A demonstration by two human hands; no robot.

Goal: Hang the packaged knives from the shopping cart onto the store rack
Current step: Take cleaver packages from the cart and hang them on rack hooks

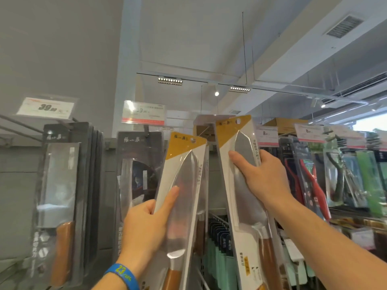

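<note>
Closest, at the bottom edge, one blue wristband (123, 275) circles the left wrist, with "23" printed on it in yellow. Two packaged knives are held up in front of the store rack (12, 164), one in each hand. Both have a yellow card top with a hang hole, a clear blister over a wide blade and a wooden handle. Their Chinese print is too small to read.

The left hand (144, 225) grips the left packaged knife (184, 185) by its lower left edge, with the index finger laid straight up the front and the other fingers curled. The right hand (261, 176) holds the right packaged knife (240, 160) higher up, with the thumb across the blister and the fingers wrapped round the right edge. The two packs lean towards each other at the top, near but apart. Whether either hole sits on a peg cannot be told.

Two stacks of dark cleaver packs hang on the rack to the left, one far left (60, 174) and one beside the left pack (138, 164). Each is headed "張小泉" in white. Four price tags show figures: "39" (46, 107), a glare-washed one ending in 9 (143, 111), and two reading "8" (267, 133) (307, 131). Red-handled tools (307, 181) hang at the right
</note>
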